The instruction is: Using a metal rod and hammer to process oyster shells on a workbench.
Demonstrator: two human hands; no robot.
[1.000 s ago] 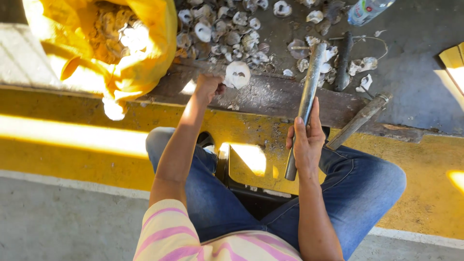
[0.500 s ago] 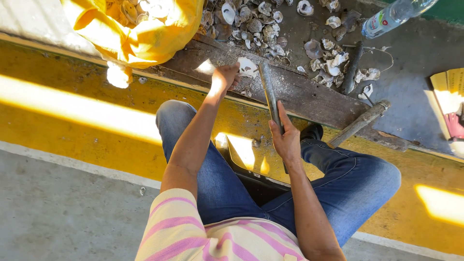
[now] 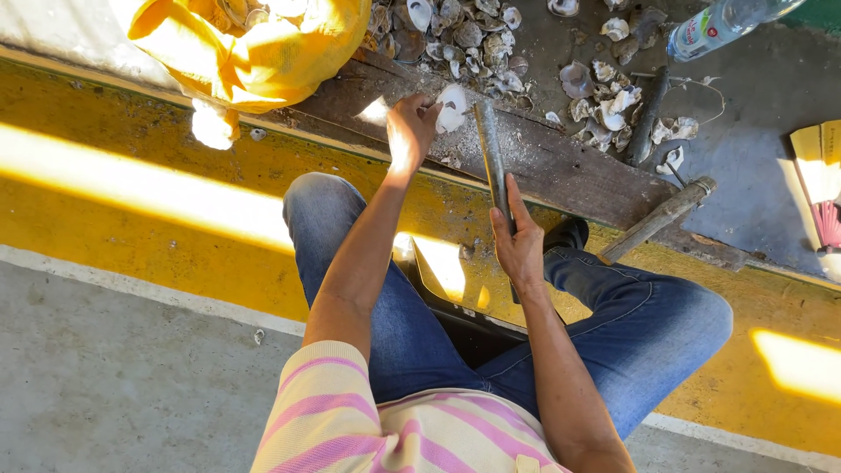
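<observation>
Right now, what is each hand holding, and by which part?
The left hand pins a white shell by its left edge on the wooden plank. The right hand grips a metal bar near its lower end.

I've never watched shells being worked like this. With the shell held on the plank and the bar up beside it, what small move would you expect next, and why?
Probably a short downward tap of the grey metal bar onto the white oyster shell. The left hand pins that shell flat on the dark wooden plank, while the right hand grips the bar's lower end, its tip right beside the shell.
</observation>
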